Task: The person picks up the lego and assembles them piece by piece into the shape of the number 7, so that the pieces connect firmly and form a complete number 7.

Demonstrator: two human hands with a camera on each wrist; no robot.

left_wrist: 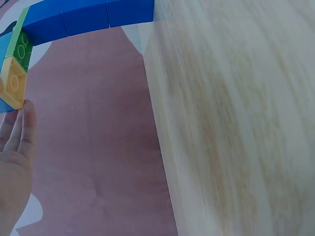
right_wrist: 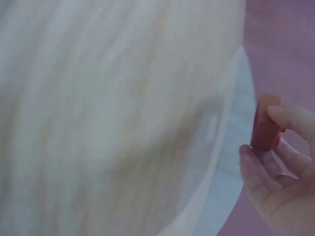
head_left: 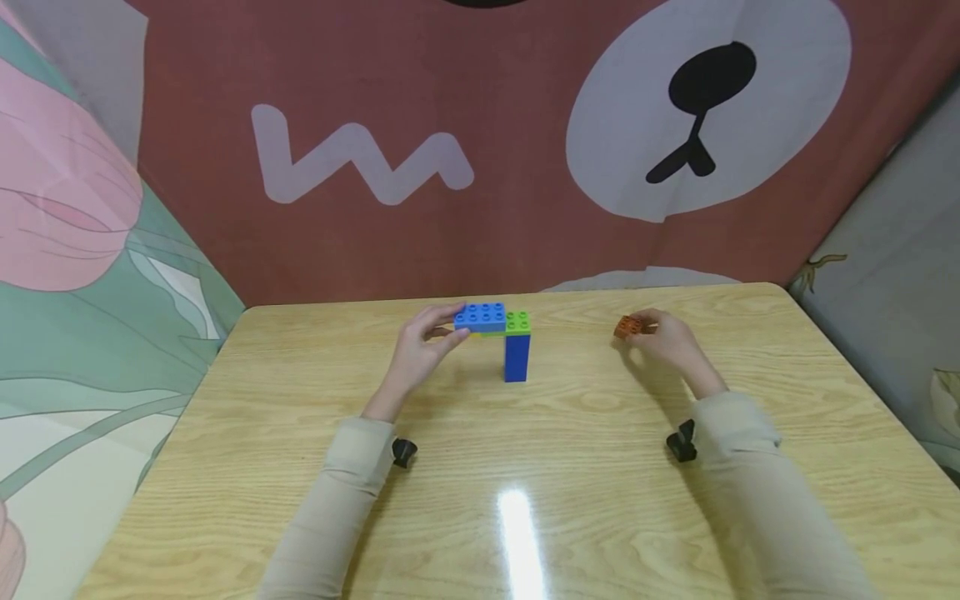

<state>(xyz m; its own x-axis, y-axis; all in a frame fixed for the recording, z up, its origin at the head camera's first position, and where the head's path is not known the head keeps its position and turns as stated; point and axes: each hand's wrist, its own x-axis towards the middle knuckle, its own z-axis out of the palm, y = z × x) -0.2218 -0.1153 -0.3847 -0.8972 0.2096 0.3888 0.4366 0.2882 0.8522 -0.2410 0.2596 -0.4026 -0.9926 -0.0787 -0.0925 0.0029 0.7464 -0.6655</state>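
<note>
On the table stands a column of blue bricks (head_left: pixel 516 358), its top a lime-green brick (head_left: pixel 518 321). A long blue brick (head_left: pixel 480 315) juts out leftward from the column's top. Under it, a yellow brick (left_wrist: pixel 15 81) and a green one (left_wrist: pixel 20 46) show their hollow undersides in the left wrist view. My left hand (head_left: pixel 422 350) pinches the free left end of the long blue brick, thumb in front and fingers behind. Off to the right, my right hand (head_left: pixel 670 340) holds an orange-brown brick (right_wrist: pixel 267 123) between thumb and fingers, apart from the column.
The wooden table (head_left: pixel 585 467) reaches back to a hanging cloth (head_left: pixel 517 233) with a printed bear pattern. A floral cloth (head_left: pixel 67 333) hangs at the left and a pale one (head_left: pixel 900 275) at the right. Black wrist devices (head_left: pixel 682 442) sit at both cuffs.
</note>
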